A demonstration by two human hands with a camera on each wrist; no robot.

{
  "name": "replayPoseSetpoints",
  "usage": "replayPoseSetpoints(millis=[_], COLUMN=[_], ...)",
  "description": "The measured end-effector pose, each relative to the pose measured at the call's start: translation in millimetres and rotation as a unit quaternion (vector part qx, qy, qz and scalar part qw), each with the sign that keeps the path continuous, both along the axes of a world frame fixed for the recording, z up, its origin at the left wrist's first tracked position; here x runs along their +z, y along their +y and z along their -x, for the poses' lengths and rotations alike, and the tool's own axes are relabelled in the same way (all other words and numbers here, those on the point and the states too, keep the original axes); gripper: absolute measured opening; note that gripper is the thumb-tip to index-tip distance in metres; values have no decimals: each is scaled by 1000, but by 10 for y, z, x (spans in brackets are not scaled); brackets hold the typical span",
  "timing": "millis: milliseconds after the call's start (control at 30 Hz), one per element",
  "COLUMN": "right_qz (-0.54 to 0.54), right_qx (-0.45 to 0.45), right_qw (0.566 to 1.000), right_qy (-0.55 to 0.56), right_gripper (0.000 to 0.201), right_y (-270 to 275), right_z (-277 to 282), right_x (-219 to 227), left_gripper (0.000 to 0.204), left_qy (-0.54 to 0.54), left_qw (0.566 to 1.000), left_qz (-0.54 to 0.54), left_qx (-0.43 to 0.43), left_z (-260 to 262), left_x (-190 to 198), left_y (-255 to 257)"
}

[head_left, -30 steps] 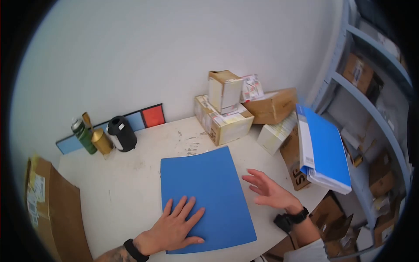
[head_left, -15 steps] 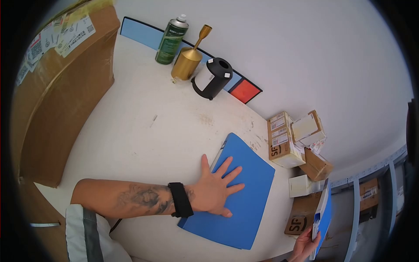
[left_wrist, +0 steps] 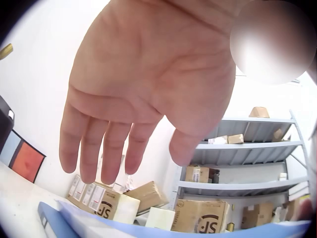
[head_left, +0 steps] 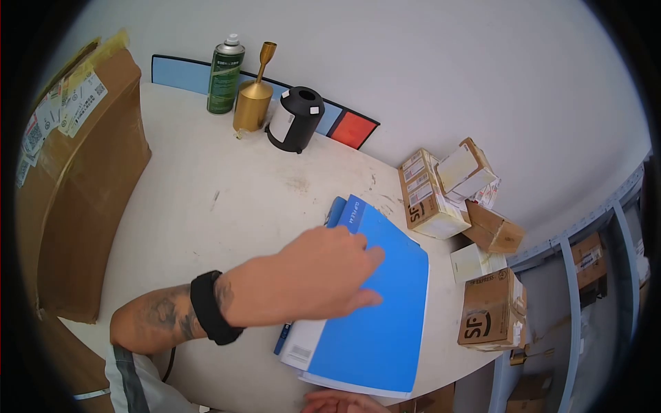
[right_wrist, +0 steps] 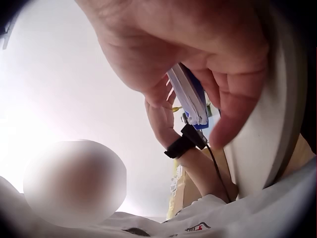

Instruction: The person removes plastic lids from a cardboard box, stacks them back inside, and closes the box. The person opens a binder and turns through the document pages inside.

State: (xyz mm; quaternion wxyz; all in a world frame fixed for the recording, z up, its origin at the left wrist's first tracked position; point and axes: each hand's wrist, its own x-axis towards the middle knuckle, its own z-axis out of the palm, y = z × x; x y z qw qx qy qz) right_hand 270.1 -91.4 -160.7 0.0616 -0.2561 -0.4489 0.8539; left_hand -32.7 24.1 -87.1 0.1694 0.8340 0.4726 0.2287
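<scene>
A bright blue ring binder (head_left: 375, 323) with a white spine label lies on top of a second blue binder (head_left: 335, 210), which shows only along its left edge. Over the upper binder's spine side is my left hand (head_left: 310, 279), palm down. The left wrist view shows that hand's fingers (left_wrist: 114, 144) extended and slightly apart, holding nothing. At the bottom edge of the head view, partly cut off, my right hand (head_left: 344, 403) is beside the binder's near end. In the right wrist view its fingers (right_wrist: 237, 104) are loosely bent, with the binder end visible beyond the gap.
A large carton (head_left: 89, 193) stands at the left. Along the wall are a green spray can (head_left: 226, 76), a gold bottle-shaped object (head_left: 253, 100) and a black cylindrical container (head_left: 295, 124). Several small boxes (head_left: 434, 199) and an SF carton (head_left: 490, 310) occupy the table's right side, by shelving (head_left: 571, 296).
The upper binder has moved left from the table's right side onto the other binder. My right hand, which gripped it half a second ago, is now at the near edge; my left hand has lifted slightly.
</scene>
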Motion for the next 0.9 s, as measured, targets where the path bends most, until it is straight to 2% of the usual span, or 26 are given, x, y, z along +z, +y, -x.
replayPoseSetpoints(millis=[33, 67, 100, 133, 167, 200, 233, 300, 333, 367, 433, 500, 533, 567, 600, 633, 700, 733, 800, 833, 867, 900], right_qz=[-33, -32, -180, -322, -325, -271, -214, -200, -210, -212, -337, -483, -513, -538, -572, -605, -603, -614, -625, -624, -619, -596], right_qx=[144, 150, 294, 419, 416, 414, 409, 212, 65, -83, -208, -199, -195, -192, -162, -130, -79, -64, -46, -42, -57, -57], right_qw=[989, 988, 938, 844, 844, 868, 887, 956, 975, 972, 910, 824, 800, 775, 753, 729, 728, 726, 720, 719, 725, 727], right_qy=[-18, -19, 38, 95, 96, 46, -3, -19, -41, -60, -123, -217, -243, -272, -282, -294, -317, -303, -298, -304, -297, -336], right_gripper=[62, 62, 67, 74, 74, 80, 85, 71, 56, 42, 36, 31, 32, 32, 33, 35, 36, 35, 36, 36, 36, 35], right_y=[134, 272, 376, 478, 626, 790, 918, 1210, 1288, 1394, 1767, 2124, 2274, 2409, 2559, 2708, 2947, 3091, 3325, 3398, 3477, 3559], right_z=[82, 82, 45, -6, -65, -151, -293, -715, -744, -730, -691, -730, -724, -712, -692, -702, -608, -592, -532, -473, -394, -296], right_x=[145, 222, 283, 341, 424, 513, 562, 396, 402, 424, 325, 264, 278, 292, 300, 331, 457, 438, 352, 340, 353, 370], left_gripper=[53, 59, 65, 65, 71, 76, 76, 82, 82, 82, 82, 79, 79, 77, 76, 76, 73, 73, 50, 50, 45, 44], left_qy=[45, 109, 173, 174, 208, 241, 245, 270, 280, 284, 306, 290, 316, 292, 269, 293, 258, 279, 277, 292, 240, 184], left_qw=[998, 992, 982, 982, 975, 963, 962, 961, 958, 958, 951, 956, 947, 955, 962, 954, 965, 959, 954, 948, 955, 957], left_qz=[-6, -13, -18, -16, -67, -120, -121, -55, -58, -20, 16, -30, -33, -18, -1, 1, 43, 38, -94, -94, -151, -203], left_qx=[-45, -57, -73, -75, -39, -4, -7, 12, 11, 22, 27, -32, -48, -47, -48, -69, -31, -45, -68, -80, -87, -91], left_z=[-87, -189, -317, -454, -570, -623, -637, -658, -649, -622, -544, -463, -472, -486, -482, -480, -515, -535, -553, -545, -532, -514], left_x=[-53, -127, -216, -328, -443, -490, -467, -397, -364, -329, -253, -172, -179, -230, -236, -154, 48, 37, -130, -160, -180, -199], left_y=[-111, -241, -384, -530, -651, -694, -678, -655, -651, -651, -688, -778, -788, -812, -817, -814, -798, -806, -947, -960, -968, -1003])
